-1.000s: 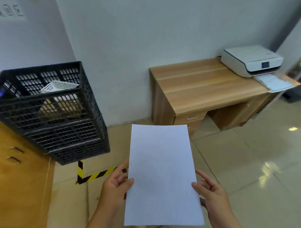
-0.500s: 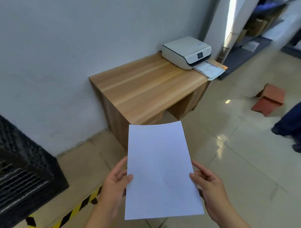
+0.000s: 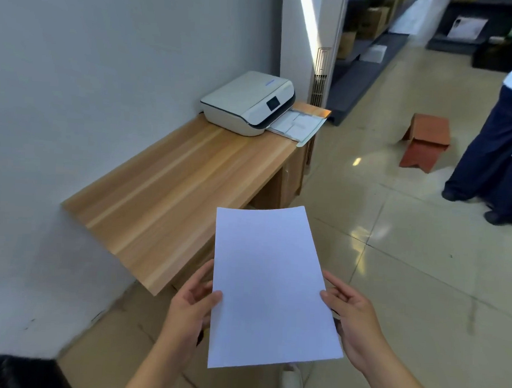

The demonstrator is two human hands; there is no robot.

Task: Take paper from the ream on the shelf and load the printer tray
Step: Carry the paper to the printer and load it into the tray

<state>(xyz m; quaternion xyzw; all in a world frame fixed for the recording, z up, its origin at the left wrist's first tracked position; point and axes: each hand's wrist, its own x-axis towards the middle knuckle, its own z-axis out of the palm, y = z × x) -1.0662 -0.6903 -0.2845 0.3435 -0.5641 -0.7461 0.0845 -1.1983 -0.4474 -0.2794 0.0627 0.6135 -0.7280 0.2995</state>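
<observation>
I hold a stack of white paper (image 3: 270, 287) flat in front of me, low in the view. My left hand (image 3: 191, 304) grips its left edge and my right hand (image 3: 353, 319) grips its right edge. A white printer (image 3: 246, 102) sits at the far end of a wooden desk (image 3: 174, 185) against the wall. Its tray (image 3: 299, 127) is pulled out toward the desk's end and shows white paper inside. The printer is well beyond my hands. The shelf and ream are out of view.
A person in dark trousers (image 3: 494, 150) stands on the tiled floor at the right. A reddish folded cardboard piece (image 3: 425, 141) lies on the floor near them. Dark shelving with boxes (image 3: 367, 38) runs along the back. A black crate corner (image 3: 16, 372) shows at bottom left.
The view has swung right and moved closer to the desk; the black crate has slid almost out of frame. The printer appears larger. Both hands keep the same hold on the paper.
</observation>
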